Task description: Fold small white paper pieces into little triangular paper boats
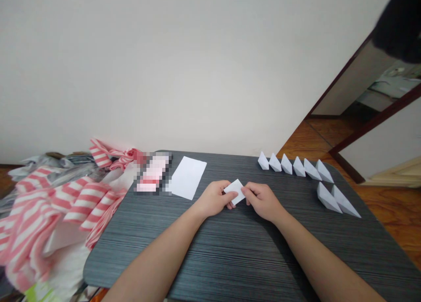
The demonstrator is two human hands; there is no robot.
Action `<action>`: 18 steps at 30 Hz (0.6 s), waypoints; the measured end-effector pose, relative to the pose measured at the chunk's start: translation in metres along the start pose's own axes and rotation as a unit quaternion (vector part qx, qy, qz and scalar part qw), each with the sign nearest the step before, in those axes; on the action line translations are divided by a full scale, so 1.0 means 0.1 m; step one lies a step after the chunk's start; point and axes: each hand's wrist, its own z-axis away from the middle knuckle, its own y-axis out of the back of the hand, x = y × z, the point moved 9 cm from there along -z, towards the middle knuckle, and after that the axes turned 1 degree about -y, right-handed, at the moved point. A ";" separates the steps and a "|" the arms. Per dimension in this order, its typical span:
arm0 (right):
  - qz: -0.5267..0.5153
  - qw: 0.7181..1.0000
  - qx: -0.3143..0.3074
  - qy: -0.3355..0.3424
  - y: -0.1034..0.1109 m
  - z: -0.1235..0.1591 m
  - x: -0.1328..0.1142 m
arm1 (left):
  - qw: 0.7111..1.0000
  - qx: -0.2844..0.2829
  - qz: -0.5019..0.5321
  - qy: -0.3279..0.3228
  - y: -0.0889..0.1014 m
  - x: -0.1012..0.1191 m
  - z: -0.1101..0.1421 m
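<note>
A small folded white paper (237, 189), turned like a diamond, is held between my two hands over the middle of the dark table. My left hand (215, 198) grips its left side, thumb lying across the front and fingers behind. At the right corner my right hand (261, 200) pinches the paper between thumb and curled fingers. Left of my hands lies a flat stack of white paper (189, 178). Several folded paper boats (286, 164) stand in a row at the back right, and two more paper boats (335, 200) sit nearer, along the right side.
The dark wood-grained table (210, 258) stands against a pale wall (197, 69). A blurred-out pink and white item (153, 172) lies at its back left. Red-and-white striped cloth (66, 201) is heaped left of the table. A doorway and wooden floor (305, 133) are at right.
</note>
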 end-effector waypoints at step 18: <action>-0.008 1.000 -0.019 -0.018 -0.04 0.00 0.08 | 0.999 0.008 0.043 0.000 0.03 -0.07 -0.03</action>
